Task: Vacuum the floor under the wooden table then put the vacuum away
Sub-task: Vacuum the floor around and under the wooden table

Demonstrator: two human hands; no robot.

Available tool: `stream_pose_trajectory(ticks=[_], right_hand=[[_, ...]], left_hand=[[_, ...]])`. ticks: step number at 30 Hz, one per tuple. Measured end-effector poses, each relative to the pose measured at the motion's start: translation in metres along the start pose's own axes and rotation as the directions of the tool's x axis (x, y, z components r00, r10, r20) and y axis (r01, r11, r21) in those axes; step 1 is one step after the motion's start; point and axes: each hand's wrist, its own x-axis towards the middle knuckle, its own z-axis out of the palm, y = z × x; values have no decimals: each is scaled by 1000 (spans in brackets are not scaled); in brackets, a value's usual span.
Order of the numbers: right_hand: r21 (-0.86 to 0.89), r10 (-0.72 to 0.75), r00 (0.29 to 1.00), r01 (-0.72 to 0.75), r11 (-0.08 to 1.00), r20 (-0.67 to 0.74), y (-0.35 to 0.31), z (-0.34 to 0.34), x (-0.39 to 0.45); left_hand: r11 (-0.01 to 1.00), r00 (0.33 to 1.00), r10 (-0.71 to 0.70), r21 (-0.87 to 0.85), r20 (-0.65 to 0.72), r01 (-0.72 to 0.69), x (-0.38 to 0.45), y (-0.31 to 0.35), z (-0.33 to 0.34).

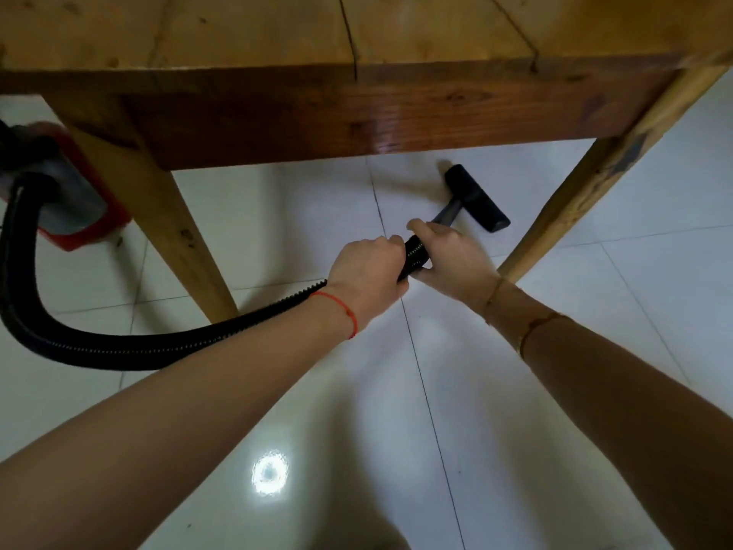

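Both hands curl round the black hose [414,258], left hand [367,273] nearer, right hand [452,258] farther along. The nozzle head [476,198] lies just beyond, on the floor [277,216] under the tabletop [357,113], its wand pointing far-right.

Both hands grip the black ribbed vacuum hose [119,347] close together, the left hand [367,273] curled round it just behind the right hand [452,258]. Beyond the right hand a short dark tube [448,210] leads to the black floor nozzle [478,198], which lies on the white tiled floor [515,391] under the wooden table [357,105]. From the left hand the hose loops back and far left to the red and grey vacuum body [71,196], behind a table leg [174,232]. A red string [341,307] circles the left wrist.
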Motion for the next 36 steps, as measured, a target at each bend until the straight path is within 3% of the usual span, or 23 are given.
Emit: stream_pose_trajectory(ticks=[4, 11, 27, 36], right_hand=[[-27, -2, 996, -1, 1000, -84, 6, 20, 3], [-6, 36, 995, -37, 999, -94, -26, 47, 6], [-8, -121, 987, 121, 993, -108, -151, 60, 16], [67, -21, 996, 27, 997, -89, -99, 57, 42]], left_hand=[[1000, 998, 18, 5, -56, -18, 7, -3, 27], [998, 999, -9, 58, -39, 11, -18, -24, 44], [989, 992, -111, 93, -61, 117, -108, -111, 33], [994, 989, -105, 21, -108, 108, -48, -88, 46]])
